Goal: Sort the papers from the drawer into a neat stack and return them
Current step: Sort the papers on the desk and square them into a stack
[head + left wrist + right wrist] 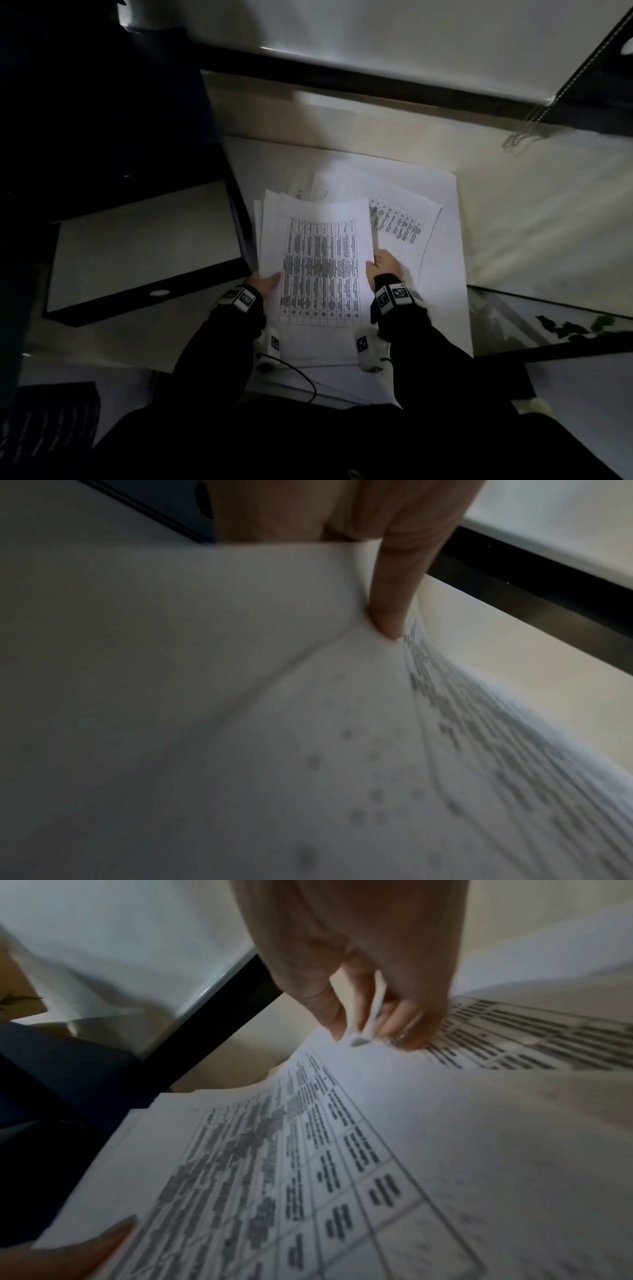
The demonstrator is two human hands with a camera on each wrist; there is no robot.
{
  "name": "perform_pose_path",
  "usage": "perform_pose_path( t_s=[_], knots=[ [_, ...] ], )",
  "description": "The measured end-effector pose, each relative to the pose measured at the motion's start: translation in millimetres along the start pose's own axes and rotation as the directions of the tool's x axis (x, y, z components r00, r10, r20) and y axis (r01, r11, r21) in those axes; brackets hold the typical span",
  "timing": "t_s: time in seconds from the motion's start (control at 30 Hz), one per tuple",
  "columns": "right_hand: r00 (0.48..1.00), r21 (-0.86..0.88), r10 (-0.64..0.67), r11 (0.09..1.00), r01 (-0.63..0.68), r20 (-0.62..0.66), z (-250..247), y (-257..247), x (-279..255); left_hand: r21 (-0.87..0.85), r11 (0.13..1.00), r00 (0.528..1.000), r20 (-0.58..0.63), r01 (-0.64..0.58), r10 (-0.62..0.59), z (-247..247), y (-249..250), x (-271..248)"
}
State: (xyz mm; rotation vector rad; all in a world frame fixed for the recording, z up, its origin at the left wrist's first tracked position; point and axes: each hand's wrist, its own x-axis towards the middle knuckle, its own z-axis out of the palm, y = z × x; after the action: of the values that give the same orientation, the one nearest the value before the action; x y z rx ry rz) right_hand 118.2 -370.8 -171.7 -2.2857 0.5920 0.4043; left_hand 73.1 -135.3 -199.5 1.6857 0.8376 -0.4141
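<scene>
White papers — left hand, right hand gripping.

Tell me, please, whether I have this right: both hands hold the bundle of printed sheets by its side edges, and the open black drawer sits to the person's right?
Not quite: the open black drawer sits to the person's left, as the head view shows. The rest stands: the left hand and the right hand hold the bundle of printed sheets by its side edges.
</scene>
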Motion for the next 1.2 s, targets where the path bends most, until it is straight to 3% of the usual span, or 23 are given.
perform_pose_path(
  t_s=[0.07, 0.1, 0.17, 0.27, 0.4, 0.57, 0.67, 0.77, 0.9, 0.97, 1.07, 1.1, 1.13, 1.17, 1.2],
  knots=[
    [0.967, -0.064, 0.161, 0.982, -0.176, -0.197, -8.7, 18.5, -1.1, 0.062, 0.998, 1.0, 0.02, -0.009, 0.008, -2.2, -0.3, 1.5],
    [0.922, -0.053, 0.289, 0.949, -0.312, -0.259, -13.9, 26.2, -6.6, 0.077, 0.997, 0.999, 0.031, -0.012, 0.009, -3.9, -2.2, 3.1],
    [0.857, 0.055, 0.454, 0.889, -0.455, -0.244, -16.7, 42.4, -11.6, 0.086, 0.996, 0.999, 0.033, -0.027, 0.024, -6.5, -6.7, 4.7],
    [0.916, 0.123, 0.392, 0.917, -0.38, -0.087, -15.6, 61.8, -7.6, 0.076, 0.996, 0.999, 0.017, -0.042, 0.04, -4.7, -9.7, 6.0],
    [0.953, 0.172, 0.304, 0.938, -0.302, 0.017, -25.0, 78.1, 0.1, 0.086, 0.995, 0.999, 0.016, -0.051, 0.049, 7.1, 0.5, -0.3],
    [0.97, 0.193, 0.242, 0.953, -0.235, -0.013, -53.9, 87.5, 7.5, 0.121, 0.991, 0.996, 0.072, -0.062, 0.054, 43.1, 17.2, -12.9],
    [0.978, 0.307, 0.21, 0.931, -0.197, -0.011, -73.1, 97.0, 15.7, 0.127, 0.988, 0.992, 0.095, -0.093, 0.081, 66.4, 26.4, -20.0],
    [0.959, 0.351, 0.267, 0.91, -0.22, -0.092, -91.3, 104.7, 27.5, 0.1, 0.989, 0.994, 0.02, -0.107, 0.105, 62.8, 35.3, -20.4],
    [0.969, 0.422, 0.242, 0.884, -0.2, -0.048, -114.3, 107.9, 36.5, 0.174, 0.982, 0.992, -0.097, -0.069, 0.087, 29.4, 34.7, -10.1],
    [0.97, 0.289, 0.196, 0.946, -0.148, -0.143, -113.7, 107.9, 37.4, 0.21, 0.976, 0.991, -0.109, -0.048, 0.073, 20.8, 31.4, -5.7],
    [0.957, 0.065, 0.197, 0.98, -0.187, -0.212, -118.4, 111.3, 41.8, 0.232, 0.972, 0.994, -0.091, -0.039, 0.062, 18.6, 28.0, -2.0],
    [0.97, 0.118, 0.188, 0.971, -0.207, 0.154, -117.7, 115.8, 45.8, 0.228, 0.973, 0.994, -0.085, -0.044, 0.065, 18.6, 27.9, -1.8],
    [0.895, 0.151, 0.165, 0.957, -0.246, 0.414, -111.8, 119.0, 41.2, 0.224, 0.973, 0.994, -0.08, -0.05, 0.069, 18.9, 27.7, -2.0],
    [0.78, 0.22, 0.024, 0.953, -0.206, 0.625, -111.5, 116.4, 30.4, 0.217, 0.975, 0.995, -0.074, -0.054, 0.072, 19.3, 27.9, -2.6],
    [0.854, 0.27, 0.146, 0.911, -0.313, 0.499, -113.4, 113.7, 27.8, 0.21, 0.976, 0.995, -0.07, -0.059, 0.075, 20.0, 27.1, -1.6]
  ],
)
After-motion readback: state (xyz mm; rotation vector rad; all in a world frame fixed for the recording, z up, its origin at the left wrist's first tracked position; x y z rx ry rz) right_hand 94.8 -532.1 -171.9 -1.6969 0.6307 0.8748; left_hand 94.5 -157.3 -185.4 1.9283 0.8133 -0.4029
